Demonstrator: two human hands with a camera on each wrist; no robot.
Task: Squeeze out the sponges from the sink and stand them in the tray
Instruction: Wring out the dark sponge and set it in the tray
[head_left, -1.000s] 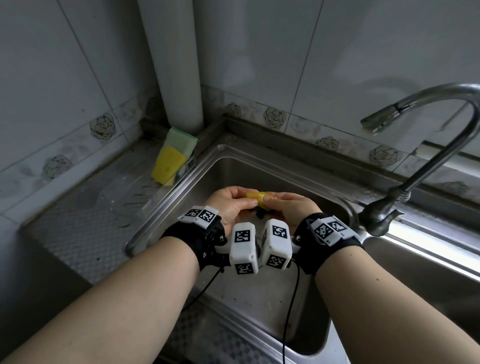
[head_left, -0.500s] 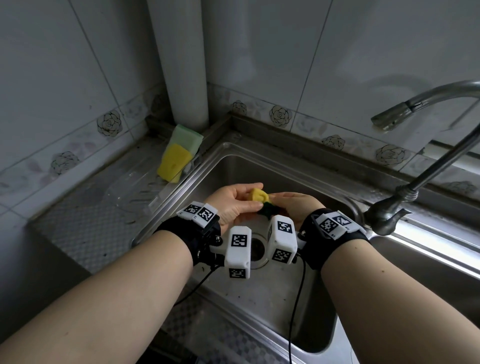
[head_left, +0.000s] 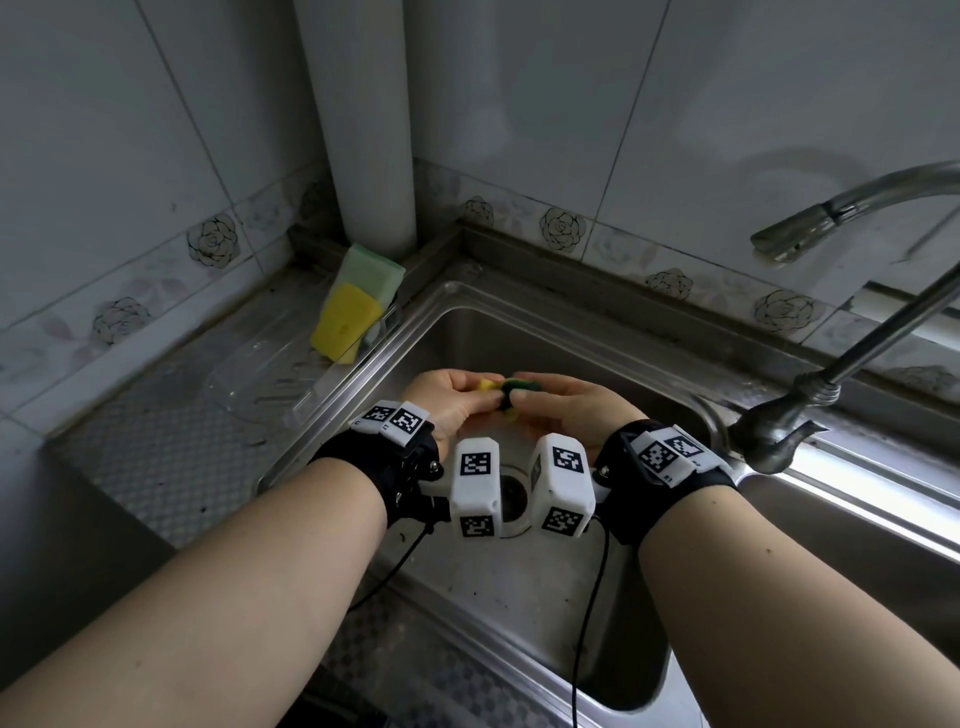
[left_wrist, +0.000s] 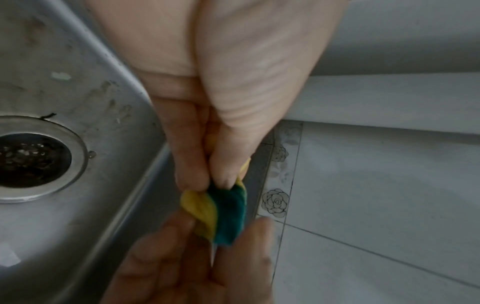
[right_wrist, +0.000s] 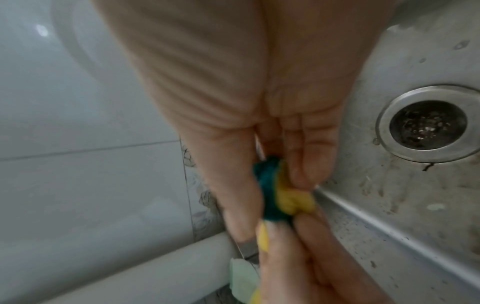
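two hands are over the sink (head_left: 597, 332). the left hand (head_left: 447, 400) and the right hand (head_left: 566, 405) are close together, and each one pinches an end of one small sponge (head_left: 501, 388). the sponge is yellow on one side and dark green on the other. it is twisted and squashed tight between the hands. it is held up in the air above the sink, not down on the bottom.

from the left wrist, the fingers (left_wrist: 192, 164) and thumb of the left hand are curled tight on the sponge (left_wrist: 221, 214), and the other hand holds the far end. from the right wrist, the right hand's fingers (right_wrist: 309, 162) grip the green and yellow sponge (right_wrist: 280, 195) too. both of those pictures are a bit blurry.

the round drain (head_left: 511, 496) sits in the sink bottom, under the wrists.

on the counter to the left of the sink is a clear tray (head_left: 270, 374). two more sponges stand at its far end, leaning back. one is a yellow sponge (head_left: 345, 322) in front, and a pale green sponge (head_left: 371, 270) is just behind it, touching it. a fat white pipe (head_left: 358, 130) goes up the wall corner behind them. a metal tap (head_left: 841, 332) is on the right, with its spout up high.
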